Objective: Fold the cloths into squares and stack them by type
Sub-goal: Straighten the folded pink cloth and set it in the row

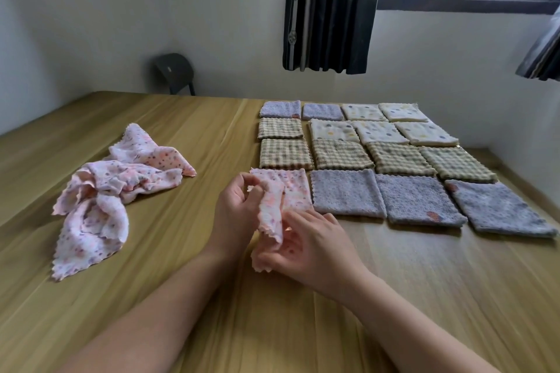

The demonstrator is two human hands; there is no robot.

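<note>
Folding of a pink floral cloth (292, 191) at the near-left corner of the sorted array. The cloth lay partly flat on the bench (181, 136), its far portion just beside the front row of purple terry squares (347, 194), while its near portion was raised and gathered between the two hands. The left hand (238, 209) had a narrow grip, thumb and fingertips pinching the scalloped left edge; the right hand (315, 247) had its fingers curled round the lower end of the same cloth, palm turned partly upward. Behind the terry row lay checked squares (341, 154) and, farther back, dotted cream squares (375, 132), all folded and laid singly side by side rather than piled. A heap of unfolded pink cloths (112, 191) lay crumpled well apart to the left. The step in hand appeared to be a mid-fold on the first pink piece, with the shape not yet square. The next move would probably call for bringing the raised edge over to meet the flat far edge, aligning the corners, and pressing the crease; the thin fabric looked prone to slipping and bunching. Stacking by type appeared not yet begun.
</note>
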